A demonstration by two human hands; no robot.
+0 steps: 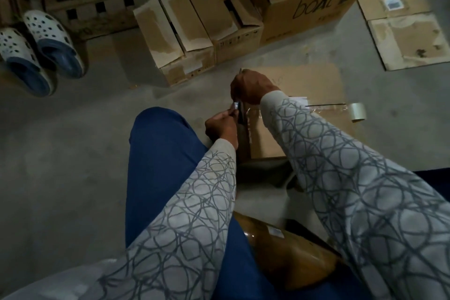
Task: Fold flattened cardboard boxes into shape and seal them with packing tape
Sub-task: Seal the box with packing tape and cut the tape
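Fingers of our left hand (220, 126) pinch small shiny metallic object (235, 106). Our right hand (253, 87) just beyond it, fingers curled, hidden behind hand back; we cannot tell what they grip. Both over left edge of brown cardboard box (267, 140) on grey concrete floor (73, 153). Clear packing tape roll (358, 111) at box right side.

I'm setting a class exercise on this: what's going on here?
A seated person works at the edge of a brown cardboard box. The left grip pinches a small shiny object, too blurred to name; the right grip is curled just above it. A clear tape roll lies at the box's right edge.
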